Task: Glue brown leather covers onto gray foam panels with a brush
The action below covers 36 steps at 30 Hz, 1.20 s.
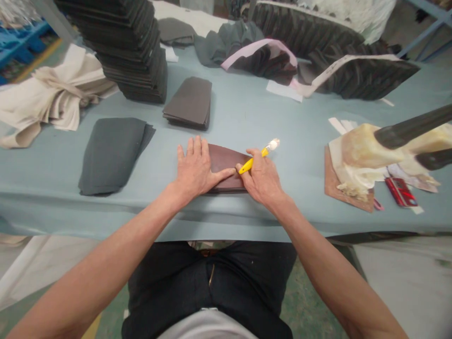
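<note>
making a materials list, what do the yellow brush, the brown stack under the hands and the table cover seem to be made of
Yellow brush: handle probably plastic, an even, bright yellow; pale tip, fibre too small to tell.
Brown stack: leather or a lookalike, perhaps; its top is smooth with a faint sheen.
Table cover: possibly vinyl or coated cloth, dull bluish, with soft ripples along the front edge.

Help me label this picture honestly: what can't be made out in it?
All in the head view:
- Dark brown flat stack with smooth sheets: its left end is hidden by the left hand.
- Yellow-handled brush with pale bristles: part of its handle is hidden by the right hand.
- Tall stack of thin black pieces: top cut off by the upper edge.
- Small red rectangular item: markings too small and blurred to read.
</note>
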{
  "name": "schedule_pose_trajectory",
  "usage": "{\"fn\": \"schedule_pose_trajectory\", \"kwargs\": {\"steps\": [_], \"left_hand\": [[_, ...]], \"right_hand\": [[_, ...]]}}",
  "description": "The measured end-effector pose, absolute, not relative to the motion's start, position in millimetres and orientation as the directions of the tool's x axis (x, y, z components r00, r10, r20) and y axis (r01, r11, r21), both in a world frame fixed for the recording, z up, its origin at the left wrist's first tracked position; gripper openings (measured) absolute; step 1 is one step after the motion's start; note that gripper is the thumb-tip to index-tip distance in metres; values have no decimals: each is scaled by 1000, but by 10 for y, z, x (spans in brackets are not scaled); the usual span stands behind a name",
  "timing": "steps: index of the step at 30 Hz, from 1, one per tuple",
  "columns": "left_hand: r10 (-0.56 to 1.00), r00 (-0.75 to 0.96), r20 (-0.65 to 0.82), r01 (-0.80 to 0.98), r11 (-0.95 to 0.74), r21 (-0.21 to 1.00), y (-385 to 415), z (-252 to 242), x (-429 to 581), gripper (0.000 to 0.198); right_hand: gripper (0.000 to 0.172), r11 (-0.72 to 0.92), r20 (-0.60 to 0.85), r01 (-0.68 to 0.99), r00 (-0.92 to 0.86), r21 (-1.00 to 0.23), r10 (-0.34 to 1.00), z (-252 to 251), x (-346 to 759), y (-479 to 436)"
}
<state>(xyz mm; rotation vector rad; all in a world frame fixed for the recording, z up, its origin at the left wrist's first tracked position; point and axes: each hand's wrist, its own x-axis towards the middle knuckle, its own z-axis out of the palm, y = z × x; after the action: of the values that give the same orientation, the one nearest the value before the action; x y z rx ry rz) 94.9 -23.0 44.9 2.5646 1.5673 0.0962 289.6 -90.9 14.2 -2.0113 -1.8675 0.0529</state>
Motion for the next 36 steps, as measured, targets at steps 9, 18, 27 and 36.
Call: {"fn": "schedule_pose_trajectory", "kwargs": {"steps": [9,18,27,36], "left_hand": [[840,536,90,835,-543,90,-124,479,950,85],[531,848,6,525,-840,138,-16,429,876,62],[477,878,36,466,-871,155,-61,312,765,105],[421,907,24,416,-902,119,-87,350,778,117]], "right_hand": [[50,-74,213,952,142,-296,967,200,2827,-901],[47,-60,219,956,127,-286,967,186,2792,-910],[47,-54,229,952,127,-302,965,166,2827,-905],[49,-31,253,976,86,-214,964,282,2819,-965]]}}
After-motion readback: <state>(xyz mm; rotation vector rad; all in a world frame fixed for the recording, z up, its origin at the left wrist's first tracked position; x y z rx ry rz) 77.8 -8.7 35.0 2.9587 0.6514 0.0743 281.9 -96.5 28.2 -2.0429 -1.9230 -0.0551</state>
